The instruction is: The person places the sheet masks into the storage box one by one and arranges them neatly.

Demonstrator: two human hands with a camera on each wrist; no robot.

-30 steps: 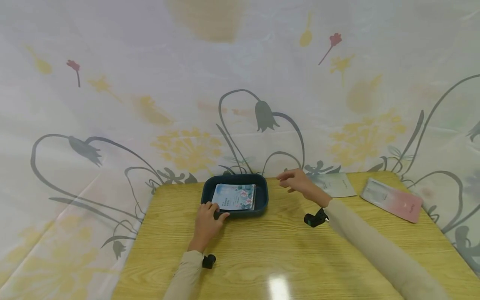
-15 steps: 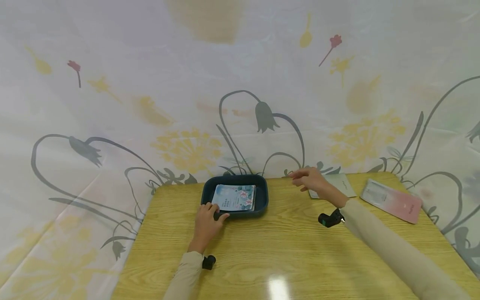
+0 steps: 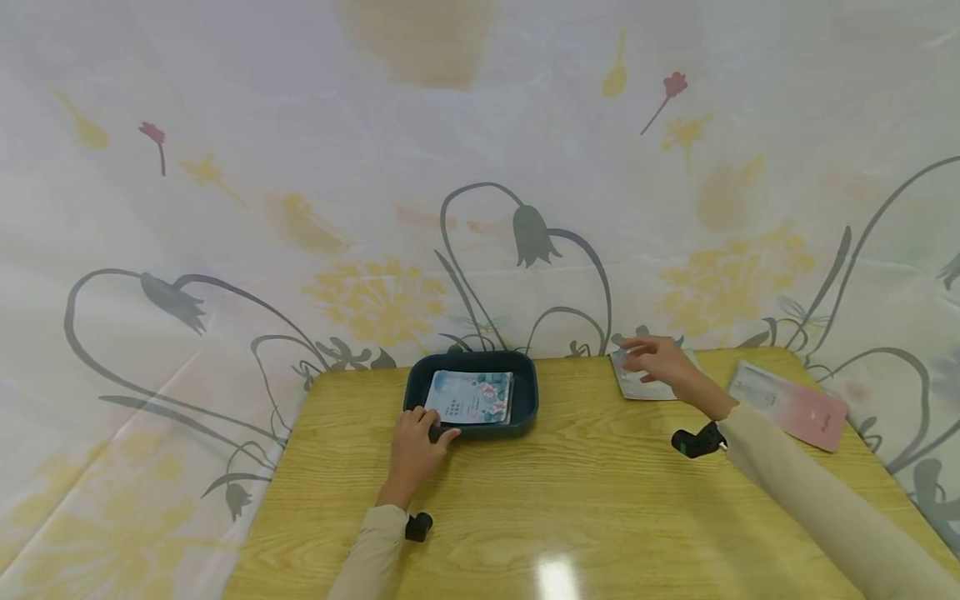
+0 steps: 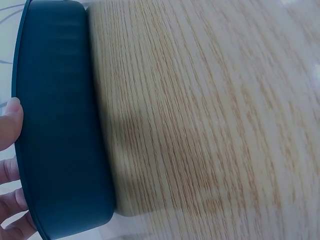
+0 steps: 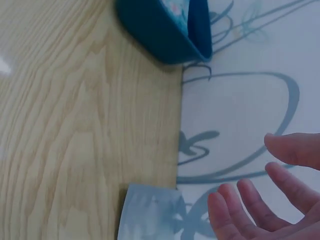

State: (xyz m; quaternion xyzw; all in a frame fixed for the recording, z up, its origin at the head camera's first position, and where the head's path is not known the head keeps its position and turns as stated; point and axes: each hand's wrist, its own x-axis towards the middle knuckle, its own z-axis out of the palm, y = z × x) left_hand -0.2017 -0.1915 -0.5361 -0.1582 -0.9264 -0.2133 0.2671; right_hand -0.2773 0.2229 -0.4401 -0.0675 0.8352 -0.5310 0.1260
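Observation:
A dark blue-green plastic basket (image 3: 525, 417) stands at the back middle of the table. Inside it lies a small stack of flat blue packets (image 3: 468, 396) with printed flowers. At the basket's front left corner my left hand (image 3: 415, 446) holds the rim. In the left wrist view, the thumb (image 4: 14, 112) lies on the rim's edge and the other fingers are partly behind it. My right hand (image 3: 663, 367) hovers over a pale silvery packet (image 3: 633, 385), partly covering it in the head view. Its fingers are loosely bent and apart, with nothing between them.
A pink and silver packet (image 3: 813, 415) lies at the right, close to the right sleeve. The wood-grain table (image 3: 555, 492) ends at the back against a flower-printed wall sheet (image 3: 360, 183). Each wrist carries a small black camera (image 3: 697, 442).
My right hand has moved right, from beside the basket to over the pale packet. The left hand has stayed at the basket's rim, and the basket and packets lie as before.

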